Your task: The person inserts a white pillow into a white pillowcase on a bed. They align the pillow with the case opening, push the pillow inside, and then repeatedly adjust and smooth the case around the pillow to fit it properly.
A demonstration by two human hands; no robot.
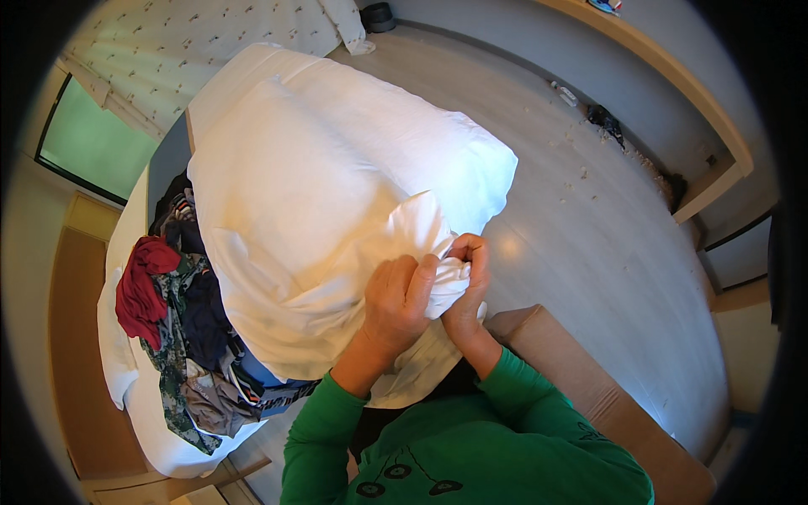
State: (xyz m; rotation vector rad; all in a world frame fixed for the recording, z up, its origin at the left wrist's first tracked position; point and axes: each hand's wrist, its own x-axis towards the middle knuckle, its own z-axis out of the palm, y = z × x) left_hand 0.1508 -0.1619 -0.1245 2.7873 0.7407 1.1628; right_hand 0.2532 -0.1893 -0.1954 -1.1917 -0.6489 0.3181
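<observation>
White sheet (311,151): right of clothes pile (202,311), long axis running away from person (471,454).
Left hand (396,305): grip closed on bunched folds.
Right hand (473,290): likewise.

Clothes (202,303) lie left of the sheet (295,168), a box (602,400) right.

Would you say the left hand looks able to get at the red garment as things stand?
Probably not directly: the left hand is gripping the bunched white fabric, which spreads between it and the red garment, though that garment's upper side looks uncovered.
</observation>
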